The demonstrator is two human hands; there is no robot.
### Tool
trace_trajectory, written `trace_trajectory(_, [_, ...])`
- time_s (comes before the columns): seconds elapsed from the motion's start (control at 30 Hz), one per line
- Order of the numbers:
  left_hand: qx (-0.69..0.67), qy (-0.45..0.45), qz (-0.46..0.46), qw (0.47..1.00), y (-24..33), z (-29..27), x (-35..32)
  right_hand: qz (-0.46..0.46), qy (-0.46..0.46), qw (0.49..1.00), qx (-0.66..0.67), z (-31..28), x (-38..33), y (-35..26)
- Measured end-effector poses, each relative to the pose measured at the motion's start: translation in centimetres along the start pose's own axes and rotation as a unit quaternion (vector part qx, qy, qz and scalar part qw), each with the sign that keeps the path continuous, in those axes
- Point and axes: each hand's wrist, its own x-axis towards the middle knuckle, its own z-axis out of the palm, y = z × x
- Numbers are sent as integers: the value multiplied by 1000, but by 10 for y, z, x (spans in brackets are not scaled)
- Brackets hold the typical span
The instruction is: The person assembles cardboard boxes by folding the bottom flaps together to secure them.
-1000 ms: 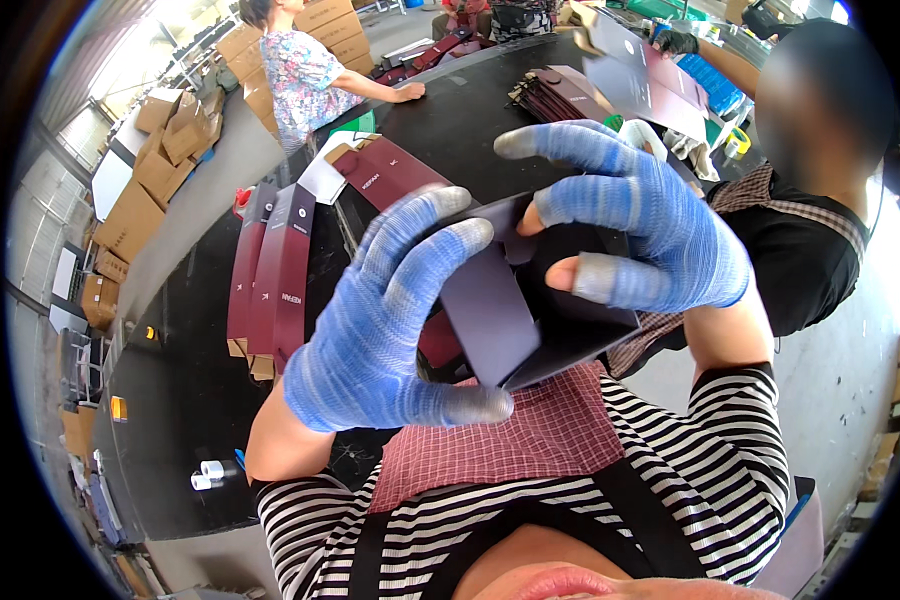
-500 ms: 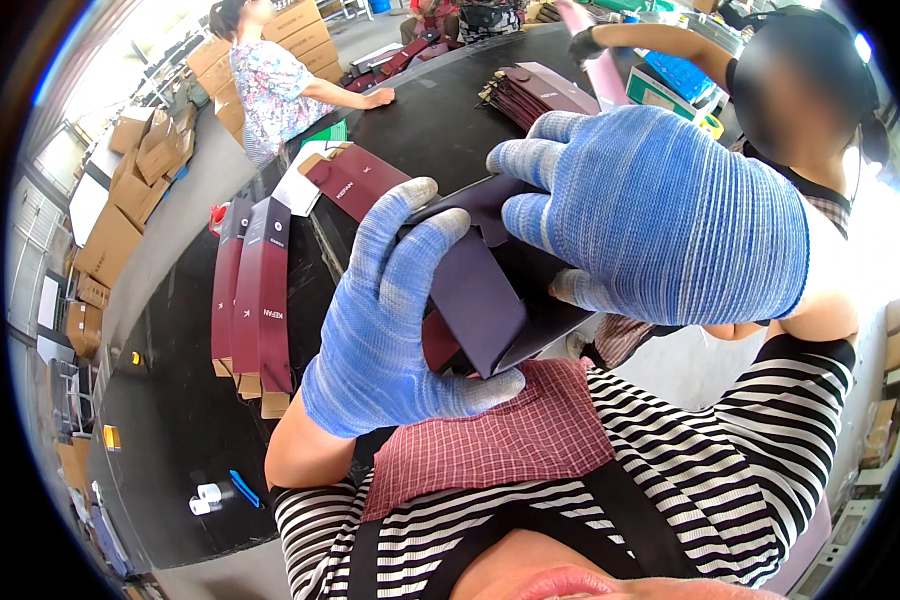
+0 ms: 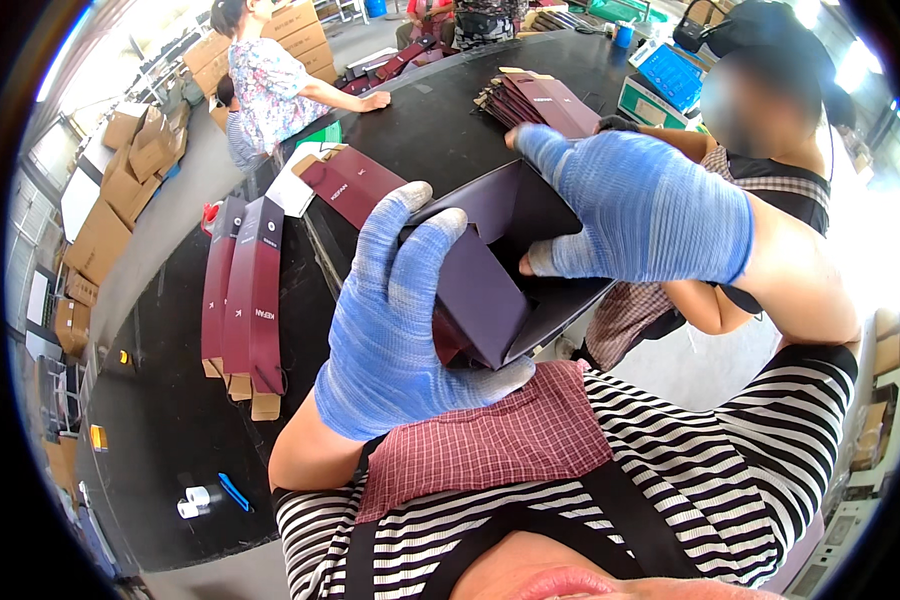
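In front of my chest is a cardboard gift box [image 3: 482, 305], its dark purple top end standing open and a bit of maroon side showing below. My left hand [image 3: 385, 325], in a blue knit glove, clasps it from the left, with fingers at the far corner and thumb along the near edge. My right hand [image 3: 655, 210], gloved alike, grips the right wall at the mouth. Its thumb reaches inside while the fingers lie over the outer far side. The lower part of the box is hidden behind my left hand and the flaps.
Long maroon boxes [image 3: 253, 300] lie side by side on the black table [image 3: 160, 430] at left. Another maroon box [image 3: 355, 185] lies beyond my left hand, and a stack of flat ones [image 3: 545, 100] farther back. A blue cutter [image 3: 234, 491] lies near left. Co-workers stand at far left and right.
My right hand has drawn back and turned, so the box's mouth shows wider and its far wall stands up. The co-worker at right has lowered an arm; the pink sheet is gone from view.
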Motion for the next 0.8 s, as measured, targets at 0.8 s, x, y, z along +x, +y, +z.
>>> trace_trajectory(0.8, [75,38,-50,995,22,25,23,-9,-96,986,-136,8,29,5])
